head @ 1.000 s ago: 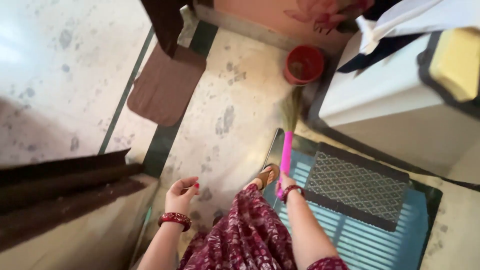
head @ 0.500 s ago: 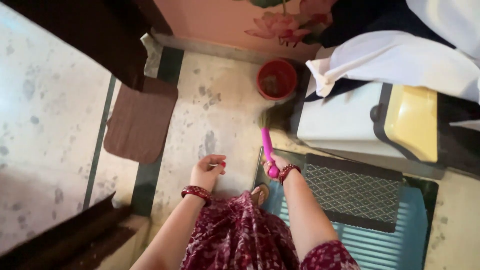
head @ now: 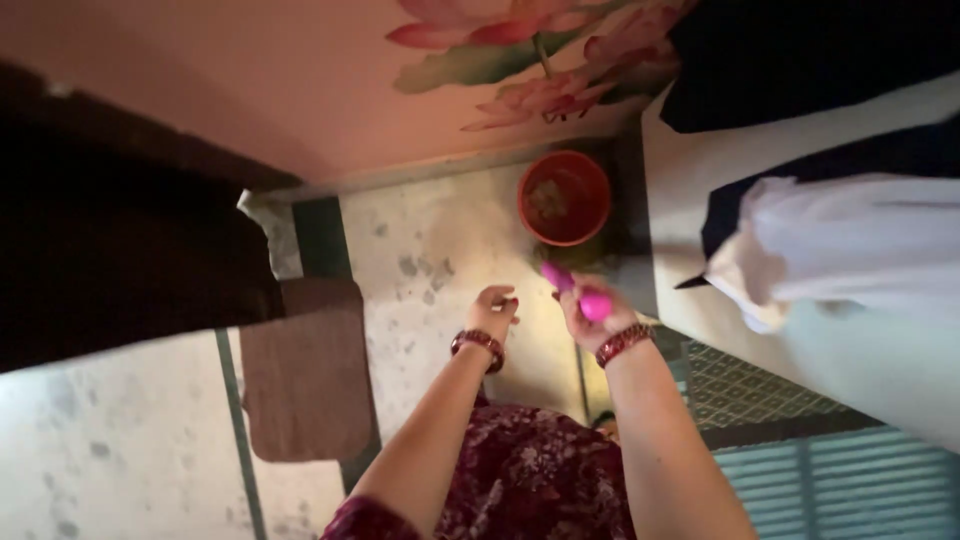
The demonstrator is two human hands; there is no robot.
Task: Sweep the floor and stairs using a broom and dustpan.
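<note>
The pink wall with painted flowers [head: 500, 60] fills the far side, and the white cabinet [head: 860, 330] draped with cloth stands at the right, leaving a tight corner of pale speckled floor [head: 430, 270] between them. A brown mat [head: 305, 380] lies on the left. In that corner sits a red pot [head: 564, 197], with the broom [head: 575, 290] reaching just near of it. The right hand [head: 590, 315] has its fingers wrapped closed around the pink handle; the left hand [head: 493, 308] hangs loosely curled and holds nothing. Short, low strokes pulled away from the pot would likely work best here.
</note>
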